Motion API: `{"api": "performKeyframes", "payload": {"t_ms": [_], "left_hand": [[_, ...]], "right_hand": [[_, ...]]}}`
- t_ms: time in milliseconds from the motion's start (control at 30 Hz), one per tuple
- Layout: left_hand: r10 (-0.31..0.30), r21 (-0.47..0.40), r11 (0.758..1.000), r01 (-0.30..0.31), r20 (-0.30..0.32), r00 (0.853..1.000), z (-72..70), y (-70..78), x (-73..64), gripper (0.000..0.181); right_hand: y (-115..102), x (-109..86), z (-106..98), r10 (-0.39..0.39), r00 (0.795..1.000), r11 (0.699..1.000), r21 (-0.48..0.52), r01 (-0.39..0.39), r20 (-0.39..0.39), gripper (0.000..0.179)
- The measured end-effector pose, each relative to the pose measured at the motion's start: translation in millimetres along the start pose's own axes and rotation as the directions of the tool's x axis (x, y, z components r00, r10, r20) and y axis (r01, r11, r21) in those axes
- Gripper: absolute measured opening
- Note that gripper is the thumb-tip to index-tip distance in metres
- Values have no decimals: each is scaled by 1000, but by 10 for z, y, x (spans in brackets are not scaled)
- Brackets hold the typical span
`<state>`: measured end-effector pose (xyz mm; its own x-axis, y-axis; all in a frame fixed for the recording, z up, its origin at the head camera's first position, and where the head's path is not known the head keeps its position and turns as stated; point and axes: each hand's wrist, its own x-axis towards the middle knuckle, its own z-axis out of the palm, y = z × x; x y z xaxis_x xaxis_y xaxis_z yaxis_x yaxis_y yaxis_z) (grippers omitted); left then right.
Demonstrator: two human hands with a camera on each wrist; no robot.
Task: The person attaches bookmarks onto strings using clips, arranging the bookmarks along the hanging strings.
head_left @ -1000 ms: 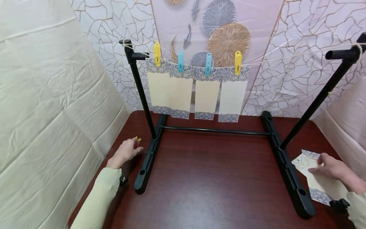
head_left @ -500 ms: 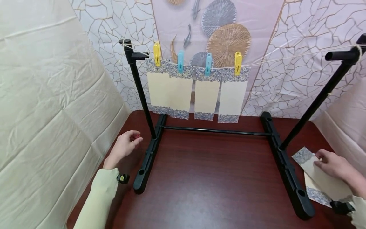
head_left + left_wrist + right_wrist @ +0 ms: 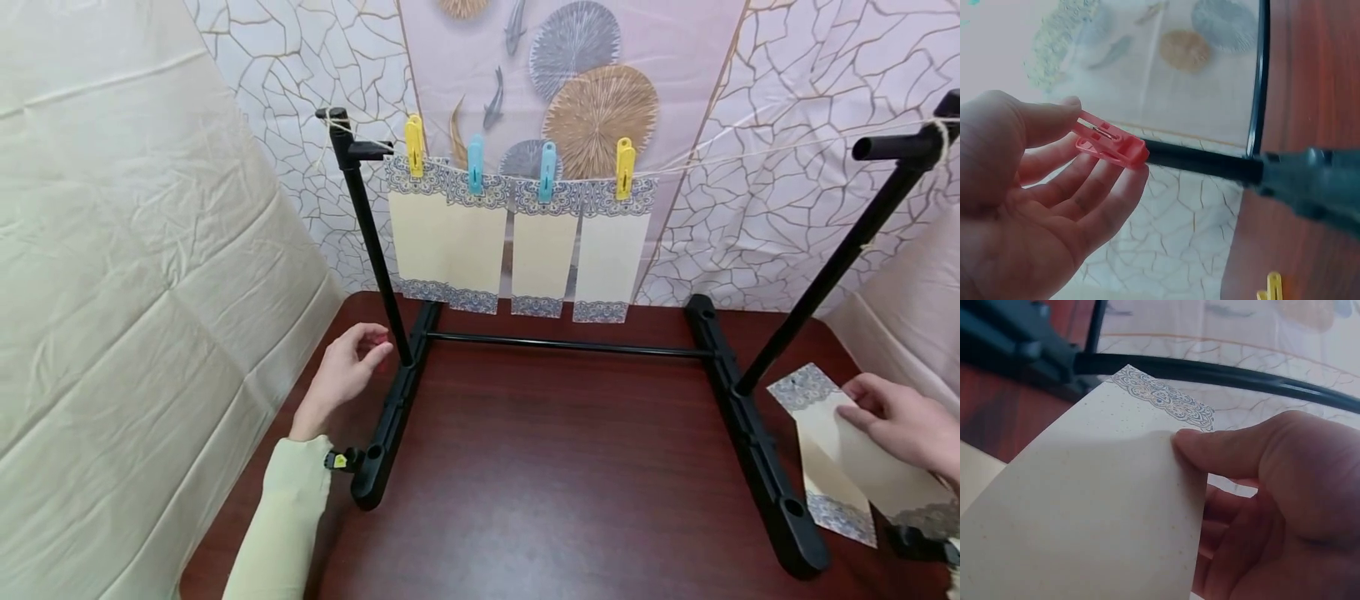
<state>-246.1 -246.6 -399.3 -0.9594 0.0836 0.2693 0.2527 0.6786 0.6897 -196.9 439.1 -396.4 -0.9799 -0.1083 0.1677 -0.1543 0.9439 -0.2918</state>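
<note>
In the left wrist view, a red clothespin (image 3: 1113,140) is pinched between thumb and fingers of my left hand (image 3: 1054,169). From the head view, that left hand (image 3: 345,372) is beside the stand's left post, a little above the table. My right hand (image 3: 903,421) grips a cream card (image 3: 847,429) with a blue lace border by its edge, thumb on top, as the right wrist view shows the card (image 3: 1104,481) up close. Below it, another bordered card (image 3: 832,492) lies on the table, partly covered.
A black stand (image 3: 776,308) carries a string (image 3: 757,152) across. Several bordered cards (image 3: 543,254) hang there from yellow clothespins (image 3: 625,169) and blue clothespins (image 3: 548,171). A yellow clothespin (image 3: 1272,289) lies on the table, low in the left wrist view. White cloth (image 3: 150,292) rises at the left.
My left hand has lifted the red clothespin from the table's left side and moved toward the post. My right hand has picked up the upper card and turned it, uncovering the one beneath.
</note>
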Motion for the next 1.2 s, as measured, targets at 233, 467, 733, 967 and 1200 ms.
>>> {"api": "performKeyframes", "payload": {"t_ms": [233,467,733,967,1200], "left_hand": [[52,-67,996,-52,-2,999,22,215,5,30],[130,-77,988,-132,-25,991,13,438,11,27],[186,-149,971,-186,-14,982,-13,819,154,29],[239,-138,962,-236,1,971,-28,1044,220,33],[319,-161,936,-312,18,948,-60,1322,306,32]], "right_hand": [[-123,8,-48,-23,999,1000,4,23,-31,16],[-330,28,-99,-66,997,998,19,67,-44,15],[-649,133,-153,-84,995,994,70,87,-45,14],[-889,223,-195,-118,988,982,136,130,-96,9],[-1080,284,-226,-168,976,963,186,193,-138,8]]}}
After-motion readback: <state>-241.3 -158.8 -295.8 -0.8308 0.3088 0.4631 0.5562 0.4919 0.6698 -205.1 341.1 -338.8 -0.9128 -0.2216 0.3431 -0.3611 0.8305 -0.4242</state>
